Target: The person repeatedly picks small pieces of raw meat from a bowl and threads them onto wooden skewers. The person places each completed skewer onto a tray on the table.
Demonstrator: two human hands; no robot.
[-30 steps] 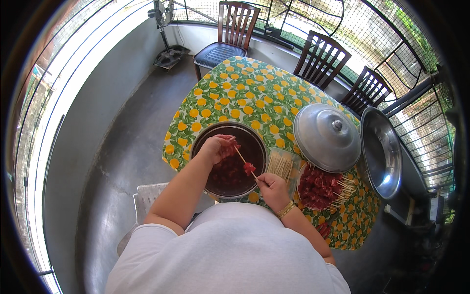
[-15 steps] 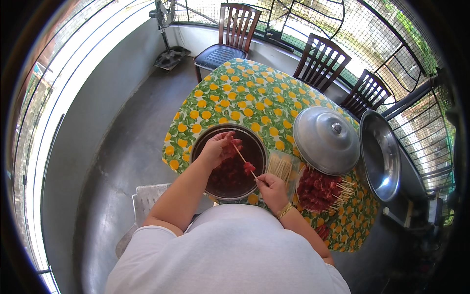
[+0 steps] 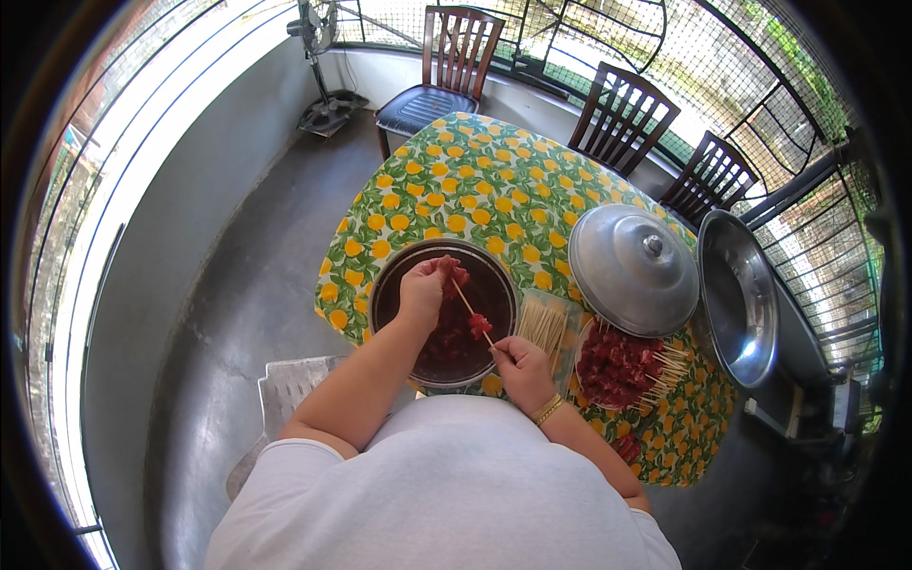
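Note:
My left hand [image 3: 421, 294] is closed on a piece of raw red meat [image 3: 457, 275] at the upper tip of a thin wooden skewer [image 3: 464, 298]. Lower on the stick, another meat chunk [image 3: 480, 326] is threaded. Its bottom end is pinched by my right hand [image 3: 525, 372], which has a gold bracelet at the wrist. Both hands work over a round metal pot [image 3: 376, 285] with dark red meat inside. Right of the pot is a clear plastic box [image 3: 576, 315] of bare skewers. Beyond it lies a heap of skewered meat [image 3: 616, 366], stick ends pointing right.
A domed metal lid [image 3: 617, 266] rests behind the heap. A large steel basin [image 3: 736, 304] stands at the right edge of the table with the lemon-print cloth [image 3: 456, 180]. Dark wooden chairs [image 3: 622, 119] line the far side. A grey plastic seat [image 3: 285, 385] is at my left.
My left hand has shifted slightly, its fingers still at the meat on the skewer's tip. The skewer and my right hand have moved a touch to the left.

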